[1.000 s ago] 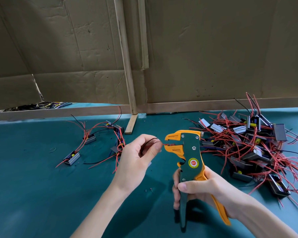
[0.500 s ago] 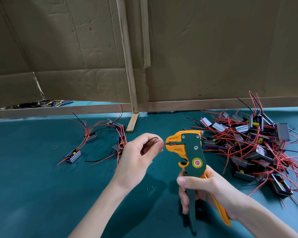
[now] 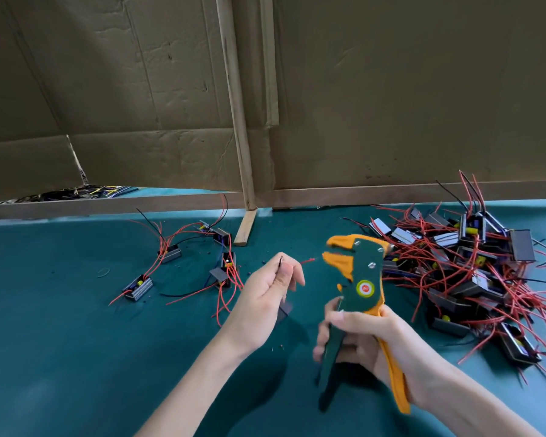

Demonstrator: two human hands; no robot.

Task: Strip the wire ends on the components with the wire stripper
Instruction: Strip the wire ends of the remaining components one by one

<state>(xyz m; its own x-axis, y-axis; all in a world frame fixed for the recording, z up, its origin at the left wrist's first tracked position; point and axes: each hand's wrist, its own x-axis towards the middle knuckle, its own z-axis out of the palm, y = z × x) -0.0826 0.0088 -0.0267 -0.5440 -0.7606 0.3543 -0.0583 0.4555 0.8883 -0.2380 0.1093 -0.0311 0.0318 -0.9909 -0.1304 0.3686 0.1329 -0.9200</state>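
Far left, on the teal table cover (image 3: 60, 357): a small group of components (image 3: 171, 252), approx. four, spread apart, red and black wires trailing from each. Behind them a cardboard wall (image 3: 391, 89) runs the full width, w/ a wooden post (image 3: 237, 121) leaning against it.

Centre-left: left hand (image 3: 265, 298), raised above the table, palm turned toward the right. Thumb and forefinger are closed in a pinch on the leads (image 3: 280, 263) of one component; remaining fingers loosely curled. The held component (image 3: 285, 310) shows as a dark block just below the palm, mostly hidden by the hand. A red wire end (image 3: 308, 260) sticks out to the right past the fingertips, pointing at the tool head. The tip sits near the tool but apart from it.

Centre-right: wire stripper (image 3: 364, 272), green body, orange head and one orange handle, held upright, head tilted left. Its jaws stand apart, nothing between them. Right hand (image 3: 369, 345) is wrapped round both handles, thumb across the front. Image is motion-blurred here, so how far the handles are squeezed: cannot tell.

Far right: a large pile of components (image 3: 473, 266), tangled in red wires, lying on the cover next to the tool.
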